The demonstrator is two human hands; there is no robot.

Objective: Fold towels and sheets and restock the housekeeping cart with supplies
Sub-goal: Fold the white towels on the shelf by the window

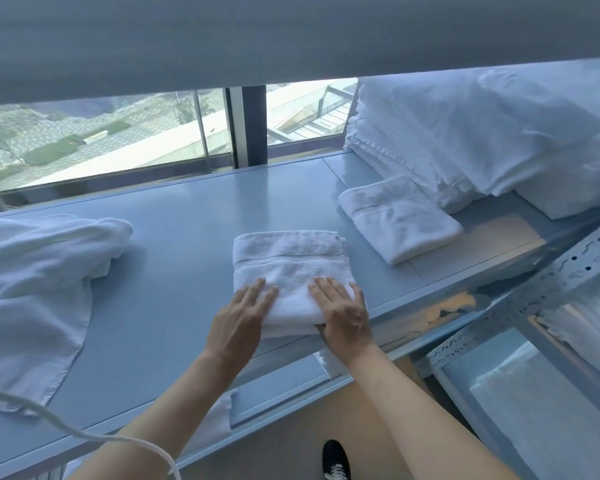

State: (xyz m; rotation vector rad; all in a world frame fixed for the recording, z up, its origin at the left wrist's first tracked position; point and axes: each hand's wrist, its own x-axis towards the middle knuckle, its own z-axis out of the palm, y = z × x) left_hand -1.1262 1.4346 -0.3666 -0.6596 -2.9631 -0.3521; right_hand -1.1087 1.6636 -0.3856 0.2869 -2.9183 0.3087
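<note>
On a grey shelf top [174,216] beneath a window, a person's left hand [238,318] and right hand [343,311] lie flat, fingers straight and gripping nothing, pressing the near half of a folded white towel [288,258] at the front edge. Another folded towel [400,220] lies apart to the right, near a stack of white linen [465,133], while loose white sheets [35,278] lie crumpled at left.
</note>
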